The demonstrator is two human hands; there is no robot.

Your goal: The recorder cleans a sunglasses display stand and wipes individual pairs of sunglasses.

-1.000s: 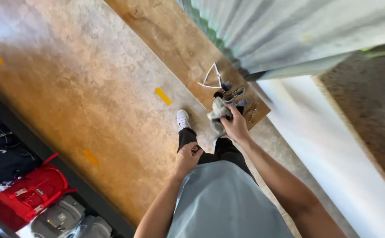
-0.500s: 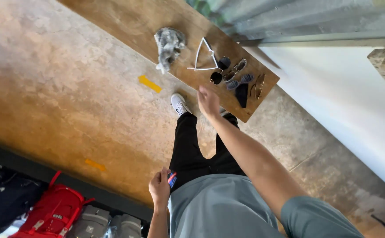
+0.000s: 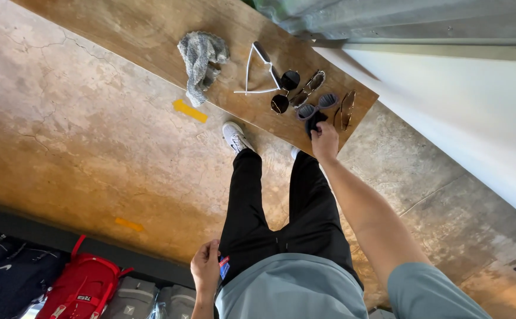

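While right hand (image 3: pixel 325 140) reaches to wooden plank surface (image 3: pixel 152 35), grip closes on small dark cloth (image 3: pixel 315 122) beside grey-framed sunglasses (image 3: pixel 317 106); left hand (image 3: pixel 206 267) rests at hip, fingers curled, holding nothing.

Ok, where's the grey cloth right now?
In the head view, the grey cloth lies crumpled on the wooden board, left of the white-framed glasses, away from both hands.
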